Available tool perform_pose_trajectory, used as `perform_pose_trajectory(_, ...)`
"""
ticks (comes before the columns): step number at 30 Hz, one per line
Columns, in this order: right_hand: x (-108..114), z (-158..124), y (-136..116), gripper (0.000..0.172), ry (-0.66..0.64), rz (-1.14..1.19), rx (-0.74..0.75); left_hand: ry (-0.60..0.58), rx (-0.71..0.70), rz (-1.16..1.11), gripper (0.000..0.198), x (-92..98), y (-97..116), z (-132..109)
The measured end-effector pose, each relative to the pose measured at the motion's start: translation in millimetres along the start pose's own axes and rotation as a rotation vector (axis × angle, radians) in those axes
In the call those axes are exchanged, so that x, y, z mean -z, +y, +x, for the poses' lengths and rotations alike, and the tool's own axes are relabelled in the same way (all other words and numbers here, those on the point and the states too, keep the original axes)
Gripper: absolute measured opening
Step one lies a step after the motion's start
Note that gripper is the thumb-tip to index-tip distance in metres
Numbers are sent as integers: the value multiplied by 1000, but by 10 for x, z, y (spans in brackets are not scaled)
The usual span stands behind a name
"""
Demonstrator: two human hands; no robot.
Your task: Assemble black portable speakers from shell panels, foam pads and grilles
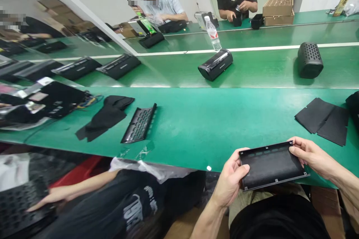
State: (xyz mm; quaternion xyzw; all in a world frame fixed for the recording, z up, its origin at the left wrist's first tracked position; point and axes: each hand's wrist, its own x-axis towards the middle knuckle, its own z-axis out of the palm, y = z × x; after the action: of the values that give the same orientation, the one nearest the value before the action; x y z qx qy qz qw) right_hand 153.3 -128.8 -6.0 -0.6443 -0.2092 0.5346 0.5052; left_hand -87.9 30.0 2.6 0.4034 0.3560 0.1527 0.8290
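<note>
Panel [273,164] held in both hands, over the near edge of the worktop [196,127].

My left hand [231,181] pinches the panel's left end, thumb on top. My right hand [311,157] pinches the right end, fingers [295,149] curled over the far corner. The panel lies flat between them, tilted slightly, half off the worktop and above my lap. Risk, as I judge it: the grip is on thin edges only, so a slip at either end would drop the panel to the floor. Further out: a grille [139,123] to the left, dark sheets [322,119] to the right. Beyond them lie a speaker [215,64] and a bottle [213,33], well apart from my hands.
</note>
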Motion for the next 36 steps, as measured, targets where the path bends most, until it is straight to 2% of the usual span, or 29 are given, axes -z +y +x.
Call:
perform_pose_trajectory(11, 18, -113, -20, 65, -3, 27, 17, -31, 14, -28, 56, 69, -99, -31)
perform_pose_trajectory(21, 31, -159, -4, 59, -2, 2, 11, -20, -32, 103, 54, 131, -200, -40)
perform_pose_trajectory(36, 38, -158, 35, 54, -15, 5, 6, -40, -58, 77, 44, 100, -174, -30)
